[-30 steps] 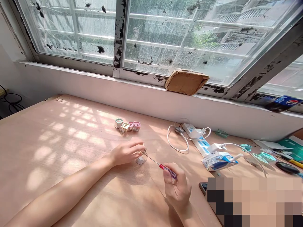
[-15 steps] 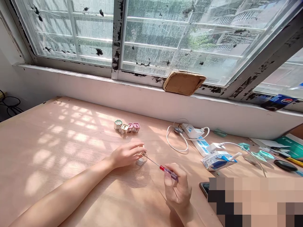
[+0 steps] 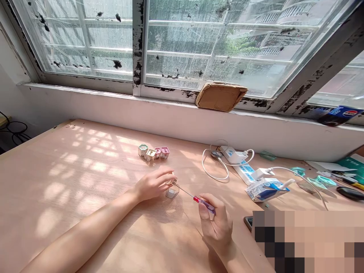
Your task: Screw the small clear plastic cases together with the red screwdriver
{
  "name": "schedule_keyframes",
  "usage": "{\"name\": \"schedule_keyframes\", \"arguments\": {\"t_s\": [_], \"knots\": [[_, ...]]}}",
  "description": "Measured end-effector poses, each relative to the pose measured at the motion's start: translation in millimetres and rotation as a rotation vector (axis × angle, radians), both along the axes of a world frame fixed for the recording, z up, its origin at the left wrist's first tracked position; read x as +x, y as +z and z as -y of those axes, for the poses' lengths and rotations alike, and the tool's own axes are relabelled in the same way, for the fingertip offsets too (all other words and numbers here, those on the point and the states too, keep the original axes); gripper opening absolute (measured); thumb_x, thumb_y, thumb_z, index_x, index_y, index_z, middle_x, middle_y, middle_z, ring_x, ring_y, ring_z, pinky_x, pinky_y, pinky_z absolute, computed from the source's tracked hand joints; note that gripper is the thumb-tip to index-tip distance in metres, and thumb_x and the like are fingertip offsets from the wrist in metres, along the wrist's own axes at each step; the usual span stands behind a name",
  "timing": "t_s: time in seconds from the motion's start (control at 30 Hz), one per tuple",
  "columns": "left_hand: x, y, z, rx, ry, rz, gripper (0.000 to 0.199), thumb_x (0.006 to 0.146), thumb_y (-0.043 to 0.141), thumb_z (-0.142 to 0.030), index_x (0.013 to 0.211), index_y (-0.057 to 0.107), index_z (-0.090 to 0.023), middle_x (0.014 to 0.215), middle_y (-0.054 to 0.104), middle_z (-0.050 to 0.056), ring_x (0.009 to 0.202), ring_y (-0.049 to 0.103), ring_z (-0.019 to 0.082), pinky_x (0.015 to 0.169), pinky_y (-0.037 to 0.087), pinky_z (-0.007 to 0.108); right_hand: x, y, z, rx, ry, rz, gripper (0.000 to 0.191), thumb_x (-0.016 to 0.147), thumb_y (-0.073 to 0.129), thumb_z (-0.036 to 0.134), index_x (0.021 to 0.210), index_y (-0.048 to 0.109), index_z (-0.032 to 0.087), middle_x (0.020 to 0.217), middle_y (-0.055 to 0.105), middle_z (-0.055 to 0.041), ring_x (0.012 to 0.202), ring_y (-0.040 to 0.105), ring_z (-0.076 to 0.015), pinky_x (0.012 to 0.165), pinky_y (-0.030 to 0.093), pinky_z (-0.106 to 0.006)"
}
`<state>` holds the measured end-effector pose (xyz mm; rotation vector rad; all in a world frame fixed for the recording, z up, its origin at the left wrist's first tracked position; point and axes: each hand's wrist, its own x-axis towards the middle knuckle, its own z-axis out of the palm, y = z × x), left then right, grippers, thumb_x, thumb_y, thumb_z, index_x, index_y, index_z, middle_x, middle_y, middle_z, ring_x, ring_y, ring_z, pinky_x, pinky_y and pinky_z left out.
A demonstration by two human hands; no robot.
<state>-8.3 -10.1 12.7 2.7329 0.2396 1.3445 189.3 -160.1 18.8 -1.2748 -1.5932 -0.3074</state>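
My left hand (image 3: 155, 184) is closed, its fingertips pinching a small cream-coloured piece (image 3: 170, 182) that they partly cover. Right below that piece is a small clear plastic box (image 3: 172, 193); I cannot tell whether the two are joined. In my right hand (image 3: 217, 223) is a screwdriver (image 3: 207, 206) with a clear purplish handle and a red collar. Its thin shaft points up and left, and the tip meets the cream piece by my left fingertips. Farther back stand several small clear boxes with coloured tops: green (image 3: 143, 149), cream (image 3: 150, 153) and pink (image 3: 164, 152).
On the right lie a power strip (image 3: 244, 170) with white plugs and cables, a blue-and-white carton (image 3: 266, 190), teal-edged plastic pieces (image 3: 325, 181) and a black mouse (image 3: 350, 193). A phone edge (image 3: 248, 222) shows beside a blurred patch. Cardboard (image 3: 222, 97) leans against the window.
The view has shifted slightly. Both hands keep their holds, with the screwdriver tip still at the small piece.
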Motion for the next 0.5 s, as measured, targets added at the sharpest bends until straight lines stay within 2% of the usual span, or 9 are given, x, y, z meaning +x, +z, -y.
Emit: {"name": "schedule_keyframes", "arguments": {"t_s": [0.2,0.37,0.5], "knots": [[0.2,-0.3,-1.0,-0.017,0.008,0.016,0.025,0.099,0.057,-0.018,0.124,0.060,-0.016,0.126,0.070,0.015,0.117,0.070,0.022,0.100,0.062,0.035,-2.0,3.1,-1.7,0.014,0.004,0.010,0.014,0.100,0.052,0.020,0.112,0.058,0.023,0.084,0.073,-0.0031,0.064,0.070,-0.0163,0.055,0.057,-0.025],[-0.5,-3.3,-2.9,-0.052,0.008,0.017,0.026,0.098,0.058,-0.017,0.124,0.061,-0.017,0.128,0.069,0.014,0.119,0.069,0.022,0.100,0.062,0.035,-1.1,-0.4,-1.6,-0.030,0.002,-0.027,0.015,0.100,0.053,0.024,0.113,0.059,0.023,0.088,0.074,-0.0040,0.070,0.073,-0.0185,0.060,0.060,-0.028],[0.4,-7.4,-5.3,-0.106,-0.020,0.036,0.029,0.098,0.060,-0.019,0.127,0.060,-0.019,0.130,0.069,0.014,0.119,0.069,0.022,0.100,0.061,0.035,-0.6,-1.5,-2.2,-0.038,-0.007,-0.066,0.009,0.101,0.053,0.026,0.104,0.061,0.023,0.082,0.072,-0.0025,0.063,0.068,-0.0162,0.055,0.056,-0.025]]}}
